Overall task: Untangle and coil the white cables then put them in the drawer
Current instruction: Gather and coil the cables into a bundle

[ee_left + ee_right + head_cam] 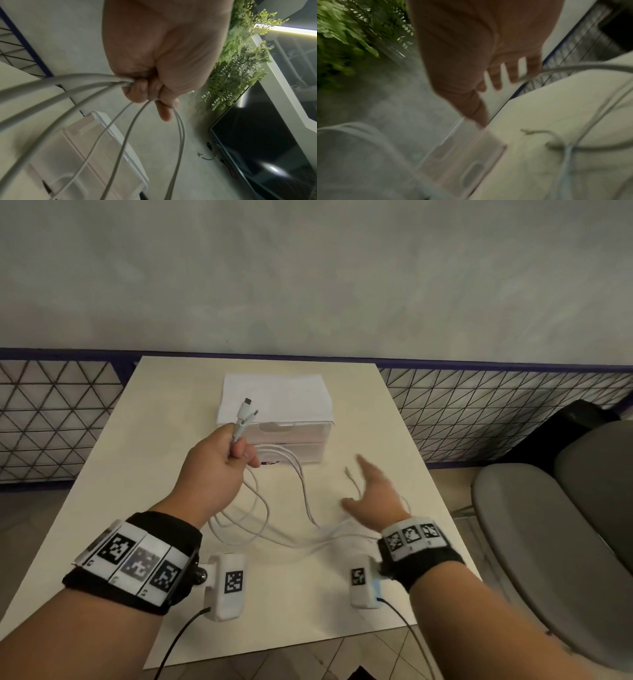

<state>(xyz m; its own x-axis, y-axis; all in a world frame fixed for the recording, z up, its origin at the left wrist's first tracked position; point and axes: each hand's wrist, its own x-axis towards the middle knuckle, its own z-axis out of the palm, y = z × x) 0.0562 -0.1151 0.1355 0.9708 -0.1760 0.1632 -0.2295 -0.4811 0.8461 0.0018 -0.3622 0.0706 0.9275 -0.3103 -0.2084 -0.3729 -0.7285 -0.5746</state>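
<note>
My left hand grips a bundle of white cables above the table, their plugs sticking up past my fist. In the left wrist view the left hand has its fingers curled round several strands. The rest of the cables trail in loose loops across the table to the right. My right hand hovers open, fingers spread and blurred, beside a thin cable end; the spread fingers show in the right wrist view. A white two-drawer box stands behind, drawers closed.
The cream table stands against a grey wall with a wire-mesh panel. A grey chair is close on the right. A dark screen and green foliage show in the left wrist view.
</note>
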